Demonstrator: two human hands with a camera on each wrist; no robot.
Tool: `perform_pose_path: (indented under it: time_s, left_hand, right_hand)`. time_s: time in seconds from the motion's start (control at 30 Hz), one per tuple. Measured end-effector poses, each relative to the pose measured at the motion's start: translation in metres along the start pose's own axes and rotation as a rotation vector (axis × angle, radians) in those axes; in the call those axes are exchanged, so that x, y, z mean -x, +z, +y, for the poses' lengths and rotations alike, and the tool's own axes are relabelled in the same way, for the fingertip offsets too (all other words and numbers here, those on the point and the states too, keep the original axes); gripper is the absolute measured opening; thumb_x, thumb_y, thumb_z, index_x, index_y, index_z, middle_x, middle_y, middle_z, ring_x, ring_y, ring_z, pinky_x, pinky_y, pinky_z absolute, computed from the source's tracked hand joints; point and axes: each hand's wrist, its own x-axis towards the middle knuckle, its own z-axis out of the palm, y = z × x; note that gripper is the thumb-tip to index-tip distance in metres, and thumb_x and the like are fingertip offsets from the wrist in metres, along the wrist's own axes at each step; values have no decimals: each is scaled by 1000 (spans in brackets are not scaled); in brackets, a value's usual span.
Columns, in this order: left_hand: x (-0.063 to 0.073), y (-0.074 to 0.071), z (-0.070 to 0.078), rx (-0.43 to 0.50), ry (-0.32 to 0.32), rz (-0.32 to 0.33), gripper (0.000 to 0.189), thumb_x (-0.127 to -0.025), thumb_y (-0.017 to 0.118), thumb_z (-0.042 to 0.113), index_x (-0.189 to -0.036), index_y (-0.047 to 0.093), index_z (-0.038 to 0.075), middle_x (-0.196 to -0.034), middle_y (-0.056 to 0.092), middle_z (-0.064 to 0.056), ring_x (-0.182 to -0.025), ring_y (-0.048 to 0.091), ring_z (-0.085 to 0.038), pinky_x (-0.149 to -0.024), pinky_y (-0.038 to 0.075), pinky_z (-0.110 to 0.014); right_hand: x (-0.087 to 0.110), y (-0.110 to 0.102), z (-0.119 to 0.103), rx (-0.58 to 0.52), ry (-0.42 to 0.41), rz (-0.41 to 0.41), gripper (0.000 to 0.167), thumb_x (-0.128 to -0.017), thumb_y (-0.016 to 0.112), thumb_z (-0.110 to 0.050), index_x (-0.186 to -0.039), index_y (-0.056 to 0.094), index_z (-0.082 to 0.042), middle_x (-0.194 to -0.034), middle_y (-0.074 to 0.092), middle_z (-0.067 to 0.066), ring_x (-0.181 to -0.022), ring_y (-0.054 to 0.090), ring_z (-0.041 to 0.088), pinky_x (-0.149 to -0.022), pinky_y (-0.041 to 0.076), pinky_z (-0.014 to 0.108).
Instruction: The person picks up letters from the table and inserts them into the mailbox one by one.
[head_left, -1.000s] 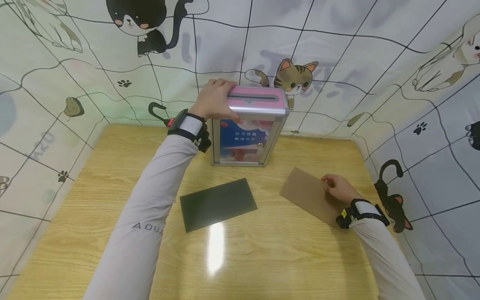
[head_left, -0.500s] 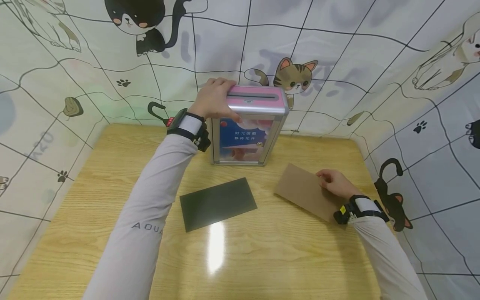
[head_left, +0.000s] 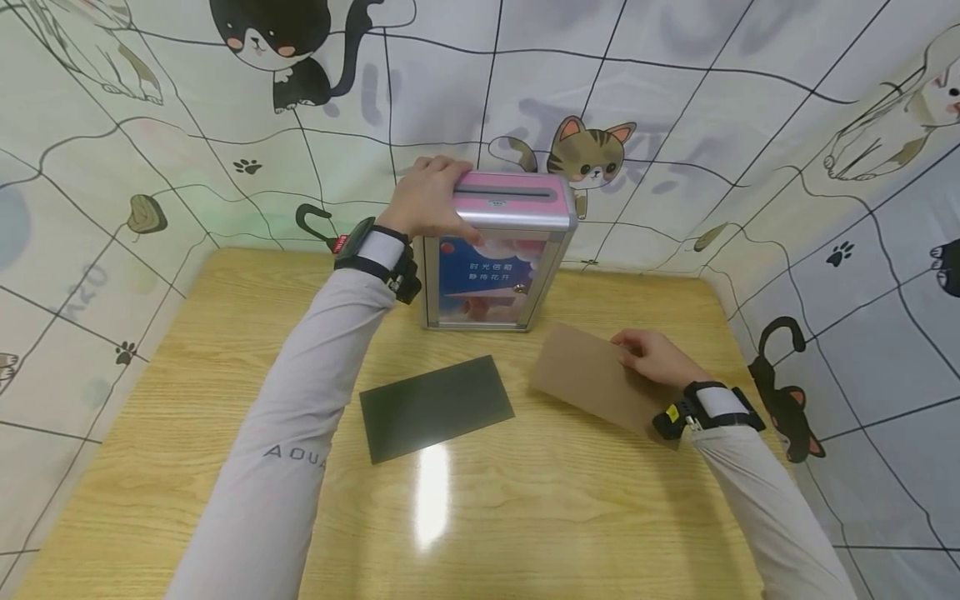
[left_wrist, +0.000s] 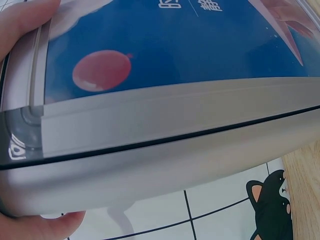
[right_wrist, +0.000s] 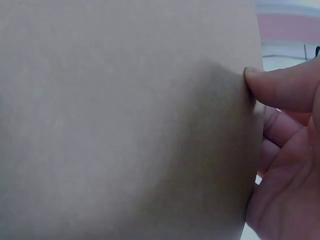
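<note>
A pink and silver letter box [head_left: 487,287] with a slot in its top stands at the back of the table. My left hand [head_left: 431,200] grips its upper left corner, thumb on the front and fingers over the top; the left wrist view shows the box's side [left_wrist: 150,120] close up between thumb and fingers. My right hand [head_left: 656,357] pinches the long far edge of a brown envelope-like paper [head_left: 581,375] at the right. In the right wrist view the thumb [right_wrist: 280,85] presses on that paper's edge [right_wrist: 125,100], other fingers behind it.
A dark green flat rectangle [head_left: 437,410], perhaps another envelope, lies on the wooden table [head_left: 525,517] in front of the box. A cat-printed cloth [head_left: 450,83] hangs behind the table and along both sides.
My right hand has moved left with the brown paper, bringing it nearer the box and the dark green rectangle. The left hand and the box have stayed put.
</note>
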Motion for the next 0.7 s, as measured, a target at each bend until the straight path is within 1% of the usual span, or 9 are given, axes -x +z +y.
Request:
perform_pose_path:
  time_s: [0.27, 0.5, 0.7]
  left_hand:
    - [-1, 1, -1, 1, -4, -1, 106, -52, 74, 57, -140, 32, 14, -140, 35, -10, -126, 30, -29, -101, 30, -42]
    - [-1, 0, 0, -7, -3, -3, 106, -53, 74, 57, -140, 33, 13, -140, 35, -10, -127, 29, -29, -103, 28, -42]
    - [0, -1, 1, 0, -6, -5, 105, -52, 74, 57, -139, 33, 13, -140, 36, -10, -127, 29, -29, -103, 29, -42]
  right_hand:
    - [-10, 1, -16, 13, -64, -14, 25, -85, 54, 0, -109, 57, 7, -102, 61, 21, -90, 57, 27, -78, 46, 42]
    - [-22, 4, -32, 36, -124, -39, 25, -85, 54, 1, -110, 58, 5, -96, 63, 15, -82, 55, 21, -73, 46, 37]
    - [-34, 5, -49, 48, -185, -50, 25, -84, 54, 2, -108, 58, 6, -92, 63, 14, -76, 53, 18, -69, 45, 34]
